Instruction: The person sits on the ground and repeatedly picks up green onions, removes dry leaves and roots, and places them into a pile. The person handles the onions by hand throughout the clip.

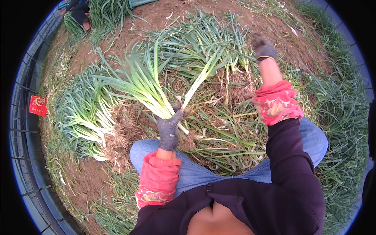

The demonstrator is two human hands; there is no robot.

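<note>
My left hand (168, 132), in a dark glove, is closed around the white stems of a bunch of green alliums (149, 100), leeks or green garlic. Their leaves fan out up and to the left, and brown roots (188, 141) hang below the fist. A single stalk (197, 84) leans off to the right from the thumb side. My gloved right hand (264, 48) is raised out to the right, beside the leafy pile (202, 44). Motion blurs its fingers, so whether it holds anything cannot be told.
A neat stack of alliums (88, 114) with roots facing right lies at left. Stripped leaves (226, 138) litter the ground between my knees. Another person's leg (80, 14) shows at top left, near more leaves. A red packet (38, 105) sits by the left edging; growing plants (343, 147) line the right.
</note>
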